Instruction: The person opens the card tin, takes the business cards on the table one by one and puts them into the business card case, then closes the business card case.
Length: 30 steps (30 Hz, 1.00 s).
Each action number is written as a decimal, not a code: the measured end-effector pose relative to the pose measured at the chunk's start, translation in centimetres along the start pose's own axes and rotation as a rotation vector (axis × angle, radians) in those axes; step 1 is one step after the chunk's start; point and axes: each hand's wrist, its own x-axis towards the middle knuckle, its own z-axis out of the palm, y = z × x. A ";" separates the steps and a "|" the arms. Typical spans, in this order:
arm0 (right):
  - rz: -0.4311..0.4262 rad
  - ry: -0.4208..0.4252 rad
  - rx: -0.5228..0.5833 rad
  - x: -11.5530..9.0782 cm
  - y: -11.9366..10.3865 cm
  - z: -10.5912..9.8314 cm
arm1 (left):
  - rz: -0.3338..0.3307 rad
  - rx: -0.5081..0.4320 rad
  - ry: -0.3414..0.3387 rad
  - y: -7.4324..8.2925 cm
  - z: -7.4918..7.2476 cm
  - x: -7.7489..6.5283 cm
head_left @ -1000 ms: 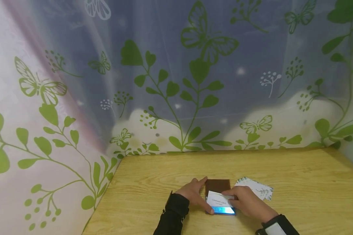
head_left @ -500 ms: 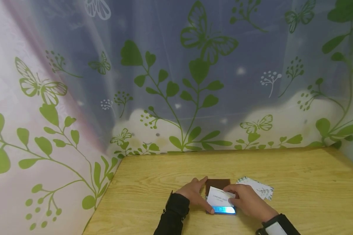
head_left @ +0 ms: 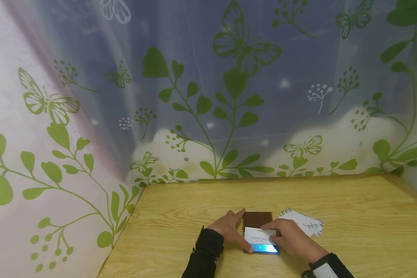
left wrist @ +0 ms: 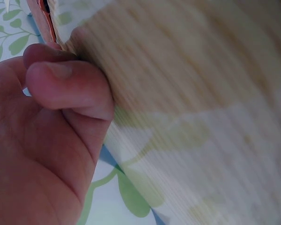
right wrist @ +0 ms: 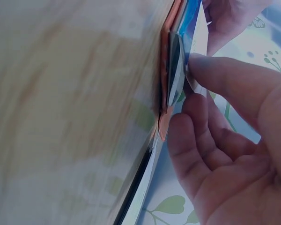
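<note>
A brown card holder (head_left: 257, 219) lies on the wooden table with a white business card (head_left: 253, 234) printed "COMPANY LOGO" at its lower half. A glossy blue strip (head_left: 264, 248) shows below the white card. My left hand (head_left: 226, 229) is spread along the holder's left side, its thumb on the lower left corner and a finger by the top left corner. With thumb and fingers my right hand (head_left: 293, 235) pinches the white card's right edge. The right wrist view shows the holder's layered edge (right wrist: 173, 61) from the side, close to the right fingertips.
White cards (head_left: 304, 222) with green leaf borders and script lie on the table to the right of the holder, partly behind my right hand. The wooden table (head_left: 180, 200) meets a leaf-and-butterfly printed curtain (head_left: 194, 116) at its back and left.
The white card first rose away from the blue strip and tilted, with my right hand. Now it lies lower and straighter over the holder. My left hand has stayed in place.
</note>
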 end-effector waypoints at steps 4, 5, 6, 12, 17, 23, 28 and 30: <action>-0.048 -0.025 0.013 0.0 0.3 -0.1 | -0.006 0.002 -0.003 0.0 0.0 0.1; -0.054 -0.028 0.013 0.0 0.3 -0.1 | -0.005 -0.001 -0.001 0.0 0.0 0.1; -0.054 -0.027 0.009 0.0 0.3 -0.1 | -0.006 0.001 -0.001 0.0 0.0 0.1; -0.004 -0.006 -0.015 0.0 0.2 0.1 | -0.005 -0.022 -0.005 -0.1 0.0 0.2; 0.007 0.002 -0.015 -0.1 0.2 0.1 | -0.009 -0.024 -0.003 -0.5 0.3 0.7; -0.026 -0.008 -0.015 -0.2 0.4 0.0 | -0.009 0.008 0.005 -0.8 0.6 1.0; -0.010 -0.012 -0.038 0.0 0.3 0.0 | -0.014 0.004 0.005 -0.7 0.5 1.0; 0.009 -0.009 -0.047 0.0 0.2 -0.1 | -0.011 0.002 0.007 -0.7 0.4 1.0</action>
